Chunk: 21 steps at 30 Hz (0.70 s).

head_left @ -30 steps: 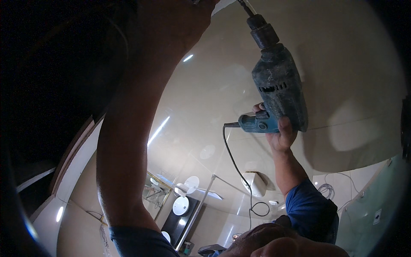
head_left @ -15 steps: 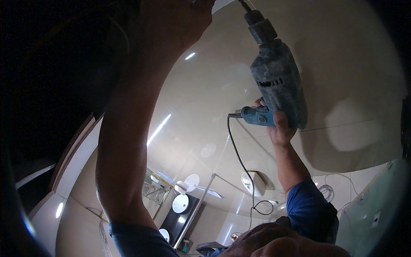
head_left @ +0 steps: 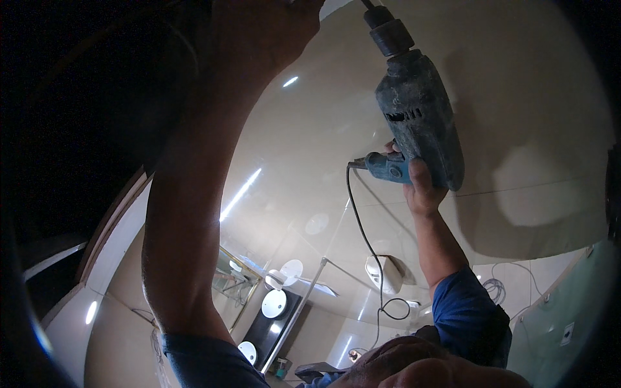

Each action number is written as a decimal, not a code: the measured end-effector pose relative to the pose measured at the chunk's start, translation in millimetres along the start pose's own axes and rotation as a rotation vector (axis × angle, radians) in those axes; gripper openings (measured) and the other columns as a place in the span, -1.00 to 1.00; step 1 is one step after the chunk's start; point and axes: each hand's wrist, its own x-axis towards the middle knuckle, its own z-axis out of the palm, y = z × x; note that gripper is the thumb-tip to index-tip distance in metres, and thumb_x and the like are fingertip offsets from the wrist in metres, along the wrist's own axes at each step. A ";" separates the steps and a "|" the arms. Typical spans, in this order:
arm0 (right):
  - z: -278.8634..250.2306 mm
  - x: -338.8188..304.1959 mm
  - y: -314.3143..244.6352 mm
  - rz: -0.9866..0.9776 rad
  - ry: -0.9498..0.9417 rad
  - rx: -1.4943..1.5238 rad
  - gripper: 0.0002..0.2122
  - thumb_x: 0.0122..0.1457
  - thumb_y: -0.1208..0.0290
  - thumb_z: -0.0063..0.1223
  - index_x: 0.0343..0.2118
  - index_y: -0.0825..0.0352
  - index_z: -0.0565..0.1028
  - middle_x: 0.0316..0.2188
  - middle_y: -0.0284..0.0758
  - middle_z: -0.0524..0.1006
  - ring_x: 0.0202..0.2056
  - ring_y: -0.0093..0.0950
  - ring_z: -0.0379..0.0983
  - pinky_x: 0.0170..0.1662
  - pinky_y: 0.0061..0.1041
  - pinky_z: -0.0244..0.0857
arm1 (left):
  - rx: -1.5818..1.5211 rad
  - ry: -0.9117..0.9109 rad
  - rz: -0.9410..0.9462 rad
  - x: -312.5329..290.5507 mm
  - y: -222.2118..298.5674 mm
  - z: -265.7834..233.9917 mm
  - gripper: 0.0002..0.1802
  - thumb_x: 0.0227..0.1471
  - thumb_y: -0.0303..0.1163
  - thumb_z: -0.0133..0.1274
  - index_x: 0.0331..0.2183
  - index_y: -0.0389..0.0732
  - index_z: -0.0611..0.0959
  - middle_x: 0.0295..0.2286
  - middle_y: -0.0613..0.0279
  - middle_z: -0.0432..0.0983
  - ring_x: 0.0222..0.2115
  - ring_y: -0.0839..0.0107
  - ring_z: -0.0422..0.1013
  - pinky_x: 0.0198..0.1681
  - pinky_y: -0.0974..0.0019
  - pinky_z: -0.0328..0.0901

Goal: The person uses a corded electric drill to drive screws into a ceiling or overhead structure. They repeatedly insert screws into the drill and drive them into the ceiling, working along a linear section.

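Observation:
In my right hand (head_left: 424, 184) is a dusty blue-grey power drill (head_left: 417, 116), with the fingers wrapped round its handle. The drill points up along the beige tiled wall (head_left: 317, 142). Its chuck (head_left: 391, 37) holds a dark bit that runs out past the upper edge, so the tip is hidden. A black cord (head_left: 364, 233) hangs from the end of the handle and loops lower down. My left hand (head_left: 278, 32) is raised at the top, to the left of the chuck. Its fingers lie mostly beyond the frame and in shadow, so their grip cannot be made out.
Far below stands a dark counter (head_left: 284, 307) with round white basins, beside a framed mirror (head_left: 236, 278). A white box-shaped fixture (head_left: 383, 275) is on the wall. A coiled cable (head_left: 495, 291) lies at the right, near a greenish glass panel (head_left: 563, 323). A dark opening fills the upper left.
The drill has shifted slightly up and to the left in my right hand, its bit going further past the upper edge. My left hand stays nearly in place.

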 end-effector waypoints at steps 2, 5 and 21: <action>-1.1 1.2 0.3 -0.002 -0.012 -0.012 -0.59 0.21 0.29 0.24 0.04 0.42 0.47 -0.17 -0.18 0.58 -0.13 -0.31 0.57 -0.01 -0.16 0.52 | -0.038 -0.034 -0.042 0.1 -0.7 -0.5 -0.54 0.12 -0.11 0.29 -0.31 -0.41 0.68 -0.45 -0.16 0.64 -0.41 0.09 0.64 -0.33 0.09 0.49; -2.1 2.9 1.4 -0.021 -0.033 -0.031 -0.60 0.22 0.32 0.21 0.05 0.43 0.47 -0.15 -0.16 0.58 -0.12 -0.29 0.57 -0.01 -0.16 0.52 | -0.124 -0.049 0.017 6.7 -3.6 1.0 -0.54 0.12 -0.11 0.29 -0.32 -0.42 0.69 -0.46 -0.15 0.65 -0.42 0.09 0.64 -0.33 0.10 0.50; 1.4 7.4 -1.5 0.003 0.046 -0.012 -0.67 0.18 0.27 0.32 -0.04 0.29 0.62 -0.20 -0.32 0.68 -0.17 -0.46 0.63 -0.02 -0.38 0.51 | -0.031 -0.136 -0.176 4.4 4.8 -4.8 -0.53 0.16 -0.10 0.25 -0.25 -0.41 0.69 -0.44 -0.11 0.65 -0.40 0.14 0.64 -0.32 0.11 0.50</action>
